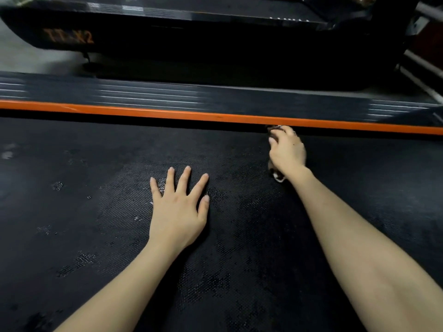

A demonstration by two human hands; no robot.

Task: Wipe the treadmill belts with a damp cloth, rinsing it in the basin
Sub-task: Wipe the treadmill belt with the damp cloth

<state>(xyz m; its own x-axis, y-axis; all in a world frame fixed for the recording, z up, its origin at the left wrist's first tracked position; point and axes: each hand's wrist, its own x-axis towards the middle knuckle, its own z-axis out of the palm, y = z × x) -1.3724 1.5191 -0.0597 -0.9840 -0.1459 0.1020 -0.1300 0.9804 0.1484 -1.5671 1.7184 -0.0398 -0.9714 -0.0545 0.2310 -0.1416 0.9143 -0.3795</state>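
Belt (96, 236) nearest; right hand (286, 149) grip hides most cloth (278, 176).

Pale grey smooth floor (21, 56) upper left. Glossy black machine housing (191, 41) standing on it, blurred orange lettering (68, 36) on its side. Grey metal tubes (423, 64) far right. Light dim, faint reflections on housing top.

My left hand (178, 212) lies flat, palm down, fingers straight and spread, its bare forearm reaching in from below. My right arm, also bare, stretches further forward; my right hand (286, 152) curls its fingers around a bunched cloth (278, 177), knuckles up.
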